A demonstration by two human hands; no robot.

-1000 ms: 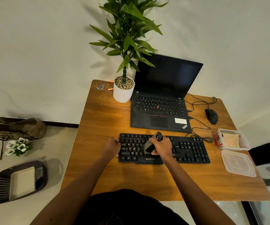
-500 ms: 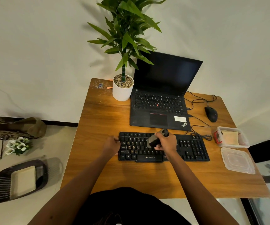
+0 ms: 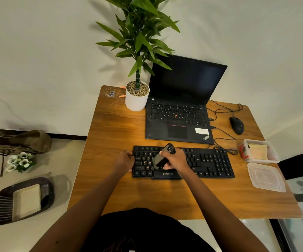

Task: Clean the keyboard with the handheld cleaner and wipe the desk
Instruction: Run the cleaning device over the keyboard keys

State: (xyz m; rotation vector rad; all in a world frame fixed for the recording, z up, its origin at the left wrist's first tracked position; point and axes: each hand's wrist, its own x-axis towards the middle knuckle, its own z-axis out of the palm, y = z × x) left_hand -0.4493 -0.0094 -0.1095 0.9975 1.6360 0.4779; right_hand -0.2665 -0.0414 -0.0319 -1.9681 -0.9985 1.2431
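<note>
A black keyboard (image 3: 209,162) lies across the middle of the wooden desk (image 3: 114,135). Small brownish specks lie on its left keys. My right hand (image 3: 174,160) grips a dark grey handheld cleaner (image 3: 162,156), tilted with its lower end on the left-centre keys and its upper end pointing away from me. My left hand (image 3: 124,160) holds the keyboard's left edge, fingers curled over it. A yellowish cloth (image 3: 257,151) lies in a clear plastic box (image 3: 272,158) at the desk's right side.
An open black laptop (image 3: 179,113) stands behind the keyboard, a white potted plant (image 3: 137,99) to its left, a wired mouse (image 3: 236,125) to its right. A clear lid (image 3: 265,177) lies near the right edge. On the floor at left are a dark basket (image 3: 5,206), flowers (image 3: 19,161), a bag (image 3: 19,139).
The cleaner and my right hand first moved right and up over the keys, then came back left and down onto the left-centre keys. My left hand kept its hold on the edge.
</note>
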